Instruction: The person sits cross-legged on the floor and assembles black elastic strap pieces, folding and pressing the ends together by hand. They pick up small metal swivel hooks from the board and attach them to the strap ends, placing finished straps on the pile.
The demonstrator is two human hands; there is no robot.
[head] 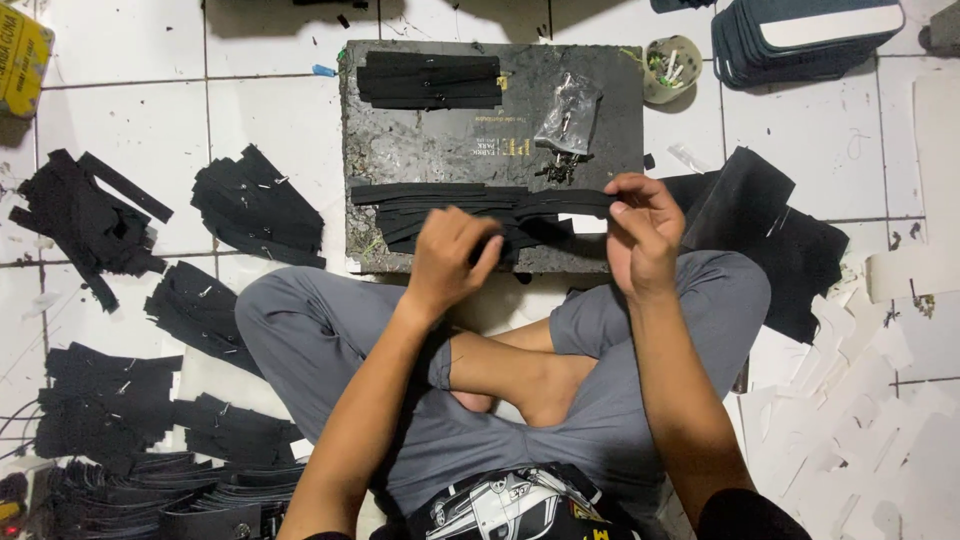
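Note:
I sit cross-legged on a tiled floor in front of a dark slab (pixel 420 140). A long black strip (pixel 560 203) is pinched near its right end by my right hand (pixel 642 232), and my left hand (pixel 452 258) grips it lower down, toward the middle. Under the hands, several more black strips (pixel 420 205) lie fanned across the slab's near edge. At the slab's far side rests a neat stack of black strips (pixel 430 80), and a clear plastic bag of small dark screws (pixel 566 115) lies to its right.
Piles of black strips lie on the floor to the left (pixel 255 205), (pixel 85 225), (pixel 105 400). A small round tub of bits (pixel 672 66) and a stack of dark-covered books (pixel 800 40) sit at the top right. Black sheets (pixel 770 230) and white cut-outs (pixel 850 420) cover the right floor.

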